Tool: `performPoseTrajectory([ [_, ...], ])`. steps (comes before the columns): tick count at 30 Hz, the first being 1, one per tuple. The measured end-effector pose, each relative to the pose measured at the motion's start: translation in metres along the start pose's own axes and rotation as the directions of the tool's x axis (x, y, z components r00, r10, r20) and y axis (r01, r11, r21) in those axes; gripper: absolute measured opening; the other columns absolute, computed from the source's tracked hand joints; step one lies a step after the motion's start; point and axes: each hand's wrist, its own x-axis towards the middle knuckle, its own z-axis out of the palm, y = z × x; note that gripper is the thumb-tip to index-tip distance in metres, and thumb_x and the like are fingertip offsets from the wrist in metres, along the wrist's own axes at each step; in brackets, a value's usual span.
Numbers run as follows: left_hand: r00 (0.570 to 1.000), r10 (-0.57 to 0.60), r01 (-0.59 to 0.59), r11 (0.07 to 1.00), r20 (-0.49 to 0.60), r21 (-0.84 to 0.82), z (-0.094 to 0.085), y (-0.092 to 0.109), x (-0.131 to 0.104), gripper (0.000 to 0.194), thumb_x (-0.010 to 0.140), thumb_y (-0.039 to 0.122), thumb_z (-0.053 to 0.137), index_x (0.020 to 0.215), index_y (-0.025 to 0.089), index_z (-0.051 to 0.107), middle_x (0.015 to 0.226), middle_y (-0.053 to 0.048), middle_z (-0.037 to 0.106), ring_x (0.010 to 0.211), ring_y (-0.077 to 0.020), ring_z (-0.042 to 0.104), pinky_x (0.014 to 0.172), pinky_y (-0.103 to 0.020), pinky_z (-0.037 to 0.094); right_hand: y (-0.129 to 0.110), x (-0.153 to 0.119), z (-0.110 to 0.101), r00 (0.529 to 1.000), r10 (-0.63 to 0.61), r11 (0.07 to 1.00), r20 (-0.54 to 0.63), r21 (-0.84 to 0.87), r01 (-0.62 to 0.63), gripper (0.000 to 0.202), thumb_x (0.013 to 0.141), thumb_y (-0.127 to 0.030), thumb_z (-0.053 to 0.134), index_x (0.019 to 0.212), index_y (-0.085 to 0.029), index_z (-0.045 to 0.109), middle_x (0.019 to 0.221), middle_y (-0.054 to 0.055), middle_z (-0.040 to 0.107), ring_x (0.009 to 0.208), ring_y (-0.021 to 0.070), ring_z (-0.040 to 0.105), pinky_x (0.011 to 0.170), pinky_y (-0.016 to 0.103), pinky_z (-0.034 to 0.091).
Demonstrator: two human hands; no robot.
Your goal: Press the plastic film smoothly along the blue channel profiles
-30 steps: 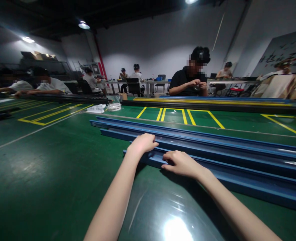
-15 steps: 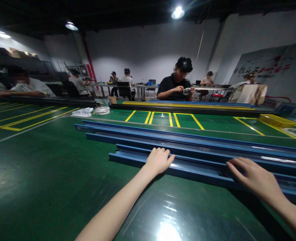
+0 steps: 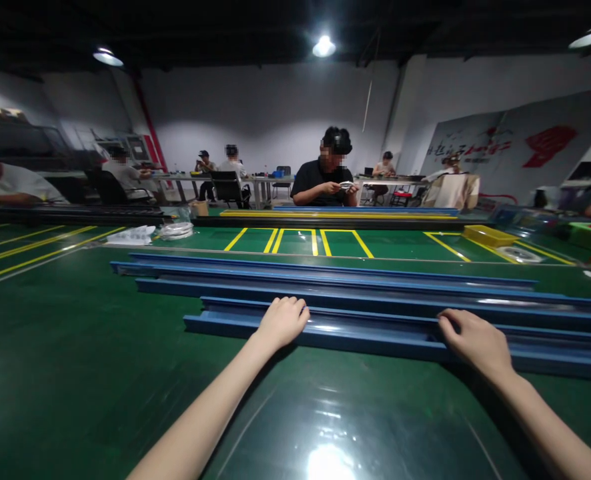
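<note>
A long blue channel with raised side walls (image 3: 365, 339) lies across the green table in front of me. My left hand (image 3: 282, 321) rests on it near its left end, fingers curled over the far wall. Farther right, my right hand (image 3: 478, 343) grips the same channel, thumb at the inner side and fingers bent over the far wall. The fingertips of both hands are partly hidden. Right behind lies a second blue channel (image 3: 345, 301), and beyond that a third one (image 3: 275, 268), all roughly parallel.
Across the table a person in a black shirt (image 3: 320, 181) handles a small whitish item. Yellow and black strips (image 3: 255, 215) lie before them. A yellow tray (image 3: 488, 236) sits at the right, a white coil (image 3: 176, 230) at the left. Yellow tape marks the table.
My view has turned right, so everything appears farther left. Both hands stay at about the same places on the front channel. My right thumb and fingers look closer together.
</note>
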Motion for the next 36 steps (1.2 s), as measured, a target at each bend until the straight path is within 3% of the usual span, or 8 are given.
performPoseTrajectory([
  [6, 1.000, 0.022, -0.022, 1.000, 0.010, -0.006, -0.003, 0.017, 0.004, 0.038, 0.086, 0.033, 0.021, 0.082, 0.016, 0.054, 0.082, -0.008, 0.060, 0.081, -0.0210, 0.054, 0.069, -0.033, 0.034, -0.020, -0.002, -0.002, 1.000, 0.001, 1.000, -0.003, -0.029, -0.001, 0.030, 0.078, -0.034, 0.031, 0.078, -0.022, 0.059, 0.082, 0.005, 0.061, 0.073, 0.0181, 0.055, 0.054, 0.025, 0.034],
  [11, 0.993, 0.104, -0.104, 0.994, -0.052, 0.017, -0.001, 0.057, 0.010, 0.036, 0.086, 0.035, 0.023, 0.090, 0.017, 0.053, 0.088, -0.008, 0.058, 0.085, -0.0218, 0.051, 0.072, -0.034, 0.033, -0.069, -0.010, -0.002, 0.997, -0.057, 0.998, -0.057, 0.000, 0.057, 0.029, 0.080, -0.029, 0.030, 0.072, -0.020, 0.057, 0.074, 0.005, 0.060, 0.071, 0.0168, 0.053, 0.056, 0.025, 0.032],
  [14, 0.988, 0.122, -0.121, 0.992, -0.093, 0.020, 0.003, 0.070, 0.011, 0.035, 0.085, 0.035, 0.025, 0.093, 0.017, 0.054, 0.089, -0.008, 0.058, 0.085, -0.0218, 0.050, 0.072, -0.034, 0.033, -0.105, -0.014, 0.001, 0.994, -0.094, 0.995, -0.064, 0.032, 0.096, 0.028, 0.081, -0.025, 0.030, 0.071, -0.019, 0.056, 0.075, 0.006, 0.060, 0.074, 0.0170, 0.052, 0.060, 0.026, 0.032],
  [18, 0.992, 0.036, -0.032, 0.999, -0.125, 0.031, 0.008, 0.057, 0.005, 0.034, 0.084, 0.033, 0.027, 0.093, 0.017, 0.055, 0.087, -0.008, 0.059, 0.084, -0.0202, 0.051, 0.073, -0.032, 0.034, -0.143, -0.017, 0.005, 0.993, -0.112, 0.992, -0.036, 0.061, 0.114, 0.027, 0.082, -0.024, 0.030, 0.076, -0.017, 0.056, 0.079, 0.008, 0.060, 0.079, 0.0187, 0.050, 0.068, 0.028, 0.032],
  [22, 0.992, -0.004, 0.010, 0.999, -0.127, 0.043, 0.008, 0.030, 0.000, 0.034, 0.083, 0.031, 0.027, 0.087, 0.017, 0.058, 0.082, -0.007, 0.061, 0.081, -0.0192, 0.053, 0.073, -0.031, 0.037, -0.160, -0.016, 0.006, 0.977, -0.211, 0.971, -0.002, 0.111, 0.210, 0.028, 0.084, -0.026, 0.028, 0.080, -0.019, 0.055, 0.084, 0.007, 0.059, 0.083, 0.0182, 0.049, 0.070, 0.028, 0.032],
  [27, 0.986, 0.004, 0.003, 0.999, -0.168, 0.038, 0.007, 0.011, -0.002, 0.036, 0.082, 0.031, 0.026, 0.089, 0.018, 0.059, 0.086, -0.007, 0.062, 0.082, -0.0193, 0.055, 0.076, -0.030, 0.039, -0.151, -0.011, 0.005, 0.919, -0.391, 0.905, -0.053, 0.162, 0.395, 0.026, 0.084, -0.030, 0.030, 0.088, -0.019, 0.054, 0.088, 0.005, 0.056, 0.083, 0.0164, 0.046, 0.072, 0.027, 0.031],
  [31, 0.973, 0.039, -0.032, 0.999, -0.229, 0.034, 0.010, 0.005, -0.006, 0.036, 0.082, 0.028, 0.026, 0.092, 0.016, 0.058, 0.089, -0.008, 0.061, 0.084, -0.0197, 0.054, 0.076, -0.030, 0.040, -0.122, -0.003, -0.001, 0.913, -0.381, 0.910, -0.146, 0.114, 0.398, 0.027, 0.084, -0.028, 0.030, 0.082, -0.017, 0.055, 0.085, 0.006, 0.055, 0.082, 0.0173, 0.044, 0.073, 0.028, 0.028],
  [36, 0.918, 0.072, -0.037, 0.995, -0.391, 0.097, 0.012, 0.006, -0.005, 0.032, 0.079, 0.024, 0.031, 0.090, 0.016, 0.059, 0.094, -0.010, 0.059, 0.092, -0.0216, 0.051, 0.082, -0.034, 0.036, -0.080, 0.008, -0.007, 0.903, -0.388, 0.917, -0.185, 0.016, 0.398, 0.033, 0.086, -0.025, 0.025, 0.073, -0.017, 0.055, 0.077, 0.007, 0.055, 0.078, 0.0172, 0.043, 0.070, 0.029, 0.027],
])
